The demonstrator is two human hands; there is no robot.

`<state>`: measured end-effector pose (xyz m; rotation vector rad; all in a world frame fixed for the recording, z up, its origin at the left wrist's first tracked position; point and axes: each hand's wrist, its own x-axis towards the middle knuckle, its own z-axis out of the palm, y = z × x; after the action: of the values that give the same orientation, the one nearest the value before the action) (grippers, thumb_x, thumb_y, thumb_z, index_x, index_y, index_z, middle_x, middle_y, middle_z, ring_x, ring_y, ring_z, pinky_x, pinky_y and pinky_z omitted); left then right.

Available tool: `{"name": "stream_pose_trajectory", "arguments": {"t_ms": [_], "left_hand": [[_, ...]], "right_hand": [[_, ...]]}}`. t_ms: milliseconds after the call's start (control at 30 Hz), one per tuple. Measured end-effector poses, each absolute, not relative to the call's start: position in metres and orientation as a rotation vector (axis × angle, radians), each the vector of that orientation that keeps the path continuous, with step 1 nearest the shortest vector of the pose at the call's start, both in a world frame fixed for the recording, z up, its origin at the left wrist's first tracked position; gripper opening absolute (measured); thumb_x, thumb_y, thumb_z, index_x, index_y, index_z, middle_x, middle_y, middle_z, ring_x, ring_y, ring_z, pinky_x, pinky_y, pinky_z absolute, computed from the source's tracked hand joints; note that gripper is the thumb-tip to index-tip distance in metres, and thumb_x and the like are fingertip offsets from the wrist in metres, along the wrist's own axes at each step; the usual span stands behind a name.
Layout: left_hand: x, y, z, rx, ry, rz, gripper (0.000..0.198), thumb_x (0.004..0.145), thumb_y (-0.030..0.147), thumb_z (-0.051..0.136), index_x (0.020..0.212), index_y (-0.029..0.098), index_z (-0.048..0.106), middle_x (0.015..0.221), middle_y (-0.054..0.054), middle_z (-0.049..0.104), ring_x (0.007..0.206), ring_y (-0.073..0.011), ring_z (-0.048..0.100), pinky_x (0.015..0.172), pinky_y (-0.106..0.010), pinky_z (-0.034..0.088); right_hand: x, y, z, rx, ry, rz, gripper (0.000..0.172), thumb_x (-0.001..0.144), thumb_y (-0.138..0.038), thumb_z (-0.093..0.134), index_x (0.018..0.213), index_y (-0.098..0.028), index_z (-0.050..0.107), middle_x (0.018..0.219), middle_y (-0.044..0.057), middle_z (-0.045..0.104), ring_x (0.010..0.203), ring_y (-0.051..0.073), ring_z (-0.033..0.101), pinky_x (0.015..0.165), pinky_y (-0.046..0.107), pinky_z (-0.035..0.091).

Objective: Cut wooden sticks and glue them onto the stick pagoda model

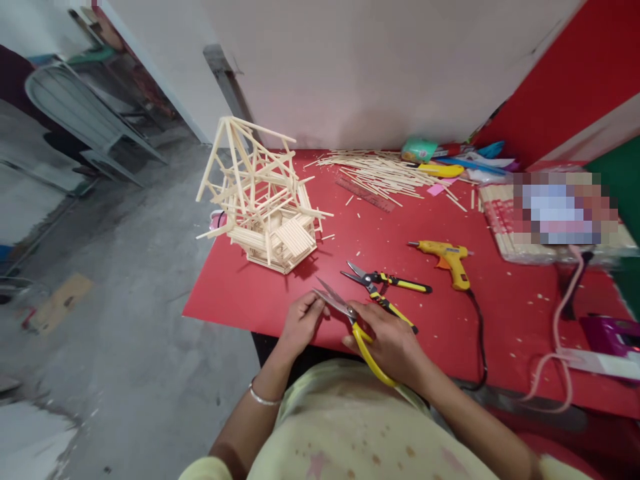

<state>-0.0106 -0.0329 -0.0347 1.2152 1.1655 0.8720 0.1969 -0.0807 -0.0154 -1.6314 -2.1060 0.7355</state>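
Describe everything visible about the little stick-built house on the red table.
The stick house is a pale model built of thin wooden sticks. Its open roof frame of slanted rafters rises to a peak; lower down are closely laid slat panels and a flat base. It looks unfinished, with loose stick ends jutting out. It stands upright near the far left corner of the red table, casting a shadow. Neither hand touches it.

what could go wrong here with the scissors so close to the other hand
The scissors in the right hand have open blades right at the left hand fingertips, so a snip might nick them. The glue gun cord runs off the table edge near the right arm and might snag.
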Motion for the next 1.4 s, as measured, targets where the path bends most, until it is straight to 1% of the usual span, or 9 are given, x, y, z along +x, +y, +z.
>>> {"name": "stream_pose_trajectory", "arguments": {"t_ms": [333, 633, 700, 833, 933, 1033, 1133, 1267, 1400], "left_hand": [[-0.018, -0.033, -0.034, 1.354, 1.108, 0.889, 0.032, 0.094, 0.04, 0.052, 0.077, 0.016, 0.064, 0.077, -0.006, 0.067, 0.076, -0.0179, 0.061, 0.075, -0.029, 0.046], [-0.012, -0.035, -0.029, 1.335, 1.17, 0.904, 0.026, 0.091, 0.039, 0.058, 0.085, 0.018, 0.072, 0.07, -0.003, 0.066, 0.068, -0.0161, 0.06, 0.071, -0.027, 0.047], [-0.01, -0.035, -0.03, 1.268, 1.189, 0.925, 0.026, 0.088, 0.04, 0.062, 0.086, 0.017, 0.073, 0.068, -0.002, 0.065, 0.067, -0.0152, 0.059, 0.07, -0.026, 0.047], [-0.009, -0.031, -0.03, 0.886, 1.218, 1.085, 0.024, 0.08, 0.039, 0.072, 0.089, 0.017, 0.073, 0.067, 0.001, 0.062, 0.052, -0.0073, 0.048, 0.052, -0.02, 0.04], [-0.011, -0.026, -0.021, 0.569, 1.064, 1.161, 0.029, 0.072, 0.032, 0.081, 0.095, 0.017, 0.072, 0.067, 0.002, 0.06, 0.048, -0.0035, 0.044, 0.043, -0.016, 0.03], [-0.015, -0.022, -0.009, 0.377, 0.939, 1.265, 0.03, 0.069, 0.026, 0.084, 0.094, 0.016, 0.071, 0.069, 0.002, 0.061, 0.057, -0.0052, 0.054, 0.051, -0.016, 0.042], [-0.017, -0.019, 0.0, 0.25, 0.915, 1.342, 0.027, 0.071, 0.027, 0.083, 0.091, 0.016, 0.07, 0.074, 0.0, 0.067, 0.066, -0.0093, 0.064, 0.067, -0.024, 0.054], [-0.015, -0.017, 0.007, 0.21, 0.955, 1.35, 0.03, 0.072, 0.031, 0.083, 0.093, 0.016, 0.067, 0.082, -0.003, 0.073, 0.077, -0.016, 0.071, 0.074, -0.029, 0.057], [-0.013, -0.013, 0.007, 0.222, 0.952, 1.356, 0.031, 0.071, 0.033, 0.083, 0.091, 0.016, 0.065, 0.082, -0.004, 0.074, 0.076, -0.016, 0.072, 0.075, -0.029, 0.056]], "right_hand": [[0.196, -0.08, -0.012, -1.579, -2.136, 0.789, 0.045, 0.087, -0.042, 0.063, 0.127, -0.025, 0.055, 0.099, 0.007, 0.067, 0.091, 0.021, 0.065, 0.079, 0.029, 0.048], [0.193, -0.082, -0.016, -1.492, -2.038, 1.009, 0.03, 0.094, -0.045, 0.052, 0.111, -0.021, 0.062, 0.077, 0.001, 0.065, 0.064, 0.014, 0.058, 0.061, 0.023, 0.041], [0.193, -0.082, -0.022, -1.59, -2.049, 0.935, 0.033, 0.095, -0.047, 0.05, 0.111, -0.021, 0.063, 0.075, 0.002, 0.067, 0.062, 0.015, 0.059, 0.058, 0.023, 0.04], [0.192, -0.082, -0.041, -1.946, -2.151, 0.357, 0.049, 0.092, -0.05, 0.051, 0.129, -0.019, 0.06, 0.089, 0.011, 0.071, 0.07, 0.02, 0.064, 0.057, 0.025, 0.039], [0.189, -0.079, -0.049, -1.925, -2.248, 0.14, 0.048, 0.095, -0.041, 0.049, 0.133, -0.014, 0.058, 0.095, 0.014, 0.07, 0.079, 0.022, 0.065, 0.064, 0.028, 0.043], [0.186, -0.076, -0.046, -1.838, -2.281, 0.043, 0.042, 0.096, -0.035, 0.047, 0.129, -0.013, 0.062, 0.104, 0.016, 0.07, 0.09, 0.025, 0.064, 0.077, 0.033, 0.045], [0.181, -0.073, -0.035, -1.775, -2.262, -0.003, 0.036, 0.097, -0.036, 0.048, 0.119, -0.016, 0.067, 0.103, 0.014, 0.072, 0.091, 0.025, 0.065, 0.08, 0.034, 0.045], [0.171, -0.067, -0.025, -1.647, -2.173, 0.054, 0.032, 0.096, -0.039, 0.051, 0.112, -0.018, 0.069, 0.111, 0.011, 0.072, 0.096, 0.023, 0.066, 0.085, 0.033, 0.047], [0.163, -0.057, -0.034, -1.688, -2.152, -0.052, 0.042, 0.095, -0.043, 0.052, 0.118, -0.011, 0.066, 0.123, 0.021, 0.065, 0.114, 0.033, 0.06, 0.095, 0.044, 0.047]]}}
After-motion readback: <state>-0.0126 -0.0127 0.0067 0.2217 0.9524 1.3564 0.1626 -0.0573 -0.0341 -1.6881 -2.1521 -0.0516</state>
